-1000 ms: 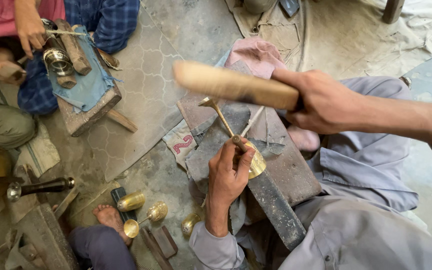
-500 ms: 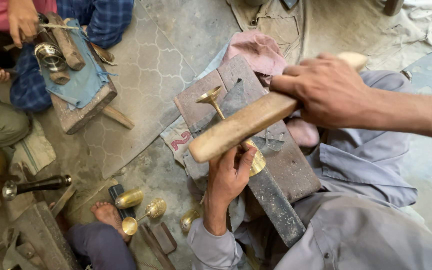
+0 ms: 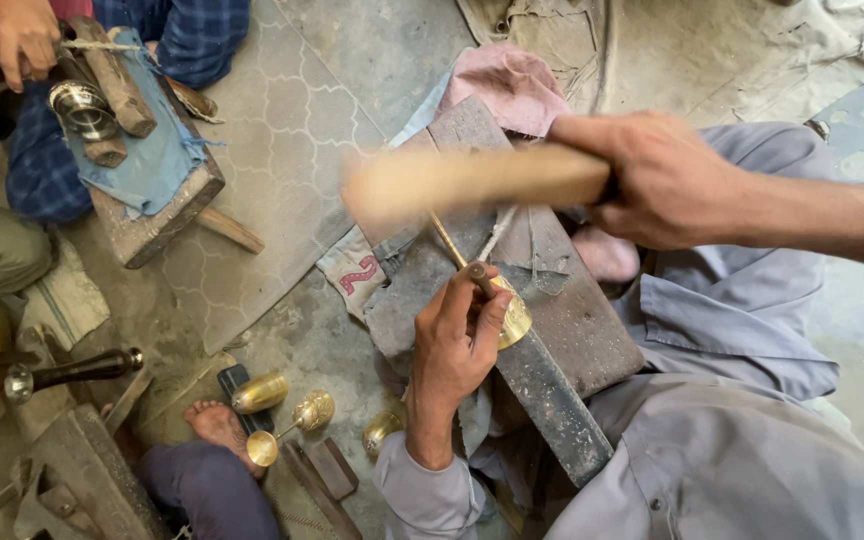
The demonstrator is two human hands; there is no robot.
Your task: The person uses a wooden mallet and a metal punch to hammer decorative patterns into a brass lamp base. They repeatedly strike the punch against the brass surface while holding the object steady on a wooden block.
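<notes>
Mid-hammering: my left hand (image 3: pixel 452 340) pinches the small brass goblet-shaped piece (image 3: pixel 512 318) against the dark iron bar (image 3: pixel 552 400), right hand (image 3: pixel 667 180) clenched on blurred pale wooden mallet (image 3: pixel 472 180); next blow needs steadiness.

Single head view, looking steeply down, close over hands and floor workspace; no second view.

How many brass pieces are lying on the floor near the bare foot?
3, maybe more hidden. A rounded brass cup lies just right of the bare foot, a stemmed brass goblet lies below it, and another brass cup sits beside the left forearm's grey sleeve.
</notes>
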